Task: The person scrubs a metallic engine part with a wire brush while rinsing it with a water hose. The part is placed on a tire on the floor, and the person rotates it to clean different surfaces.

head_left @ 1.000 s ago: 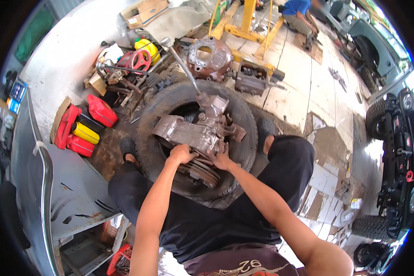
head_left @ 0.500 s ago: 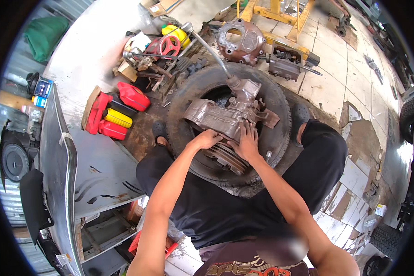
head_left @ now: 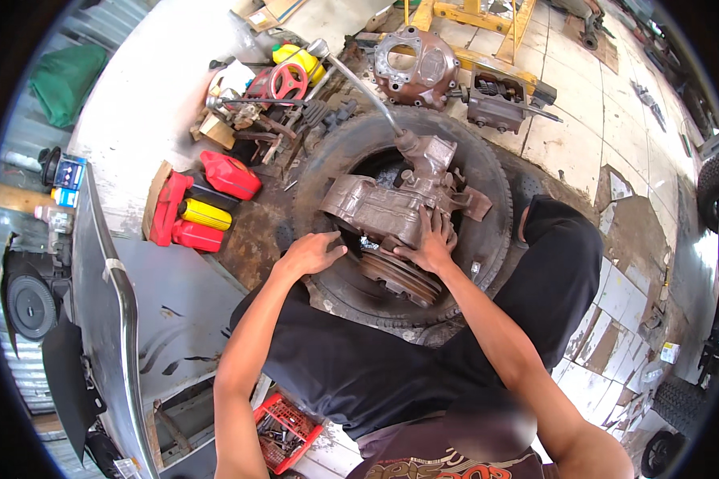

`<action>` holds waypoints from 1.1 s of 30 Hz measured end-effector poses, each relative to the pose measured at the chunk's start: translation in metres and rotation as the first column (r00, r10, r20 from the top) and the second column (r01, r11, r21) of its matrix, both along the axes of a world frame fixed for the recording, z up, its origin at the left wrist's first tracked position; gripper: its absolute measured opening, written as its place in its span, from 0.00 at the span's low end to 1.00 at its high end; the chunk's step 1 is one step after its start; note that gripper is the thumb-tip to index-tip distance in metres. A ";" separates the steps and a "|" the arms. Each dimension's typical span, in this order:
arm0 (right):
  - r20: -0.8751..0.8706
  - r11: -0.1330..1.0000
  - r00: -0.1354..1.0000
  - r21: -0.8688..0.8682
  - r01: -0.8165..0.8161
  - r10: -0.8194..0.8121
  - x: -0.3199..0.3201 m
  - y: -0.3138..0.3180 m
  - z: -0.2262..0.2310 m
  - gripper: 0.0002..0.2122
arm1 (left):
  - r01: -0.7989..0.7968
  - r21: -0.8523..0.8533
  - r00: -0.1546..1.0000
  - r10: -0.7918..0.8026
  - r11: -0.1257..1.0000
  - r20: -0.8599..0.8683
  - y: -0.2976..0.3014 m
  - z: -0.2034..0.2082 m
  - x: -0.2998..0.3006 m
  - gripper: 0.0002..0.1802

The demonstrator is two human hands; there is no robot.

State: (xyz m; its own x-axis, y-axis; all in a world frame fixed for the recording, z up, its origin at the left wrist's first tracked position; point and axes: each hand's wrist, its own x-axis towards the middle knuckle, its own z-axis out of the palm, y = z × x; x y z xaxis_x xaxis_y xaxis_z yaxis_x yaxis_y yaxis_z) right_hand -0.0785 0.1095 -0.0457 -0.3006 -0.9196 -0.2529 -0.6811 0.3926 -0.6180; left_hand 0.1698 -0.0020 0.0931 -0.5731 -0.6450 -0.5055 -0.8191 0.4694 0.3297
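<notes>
A brown cast-metal gearbox housing (head_left: 375,201) rests on a tyre (head_left: 487,172) lying flat between my legs. From its top a long metal lever (head_left: 367,92) slants to the far left. On the near side of the housing sits a ribbed round drum (head_left: 399,278). My right hand (head_left: 431,243) lies on the housing's near right part with its fingers spread, the thumb just above the drum. Apart from the housing, over the tyre's left side, is my left hand (head_left: 313,254), its fingers stretched out and nothing visible in them.
Red and yellow bottles (head_left: 204,209) stand at the left beside a grey metal cabinet (head_left: 188,295). Beyond the tyre are a bell housing (head_left: 418,68), an opened gear case (head_left: 495,104) and a yellow frame (head_left: 471,16). A red basket of small metal parts (head_left: 287,431) is near my left forearm.
My left hand has come off the housing and moved left, its fingers opening out. The right hand stays on the housing. The red basket shows more fully now.
</notes>
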 end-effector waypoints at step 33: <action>-0.105 0.994 0.994 0.106 0.006 0.005 0.007 -0.006 0.030 0.63 | -0.112 -0.013 0.991 0.111 0.994 -0.074 0.013 -0.018 -0.021 0.34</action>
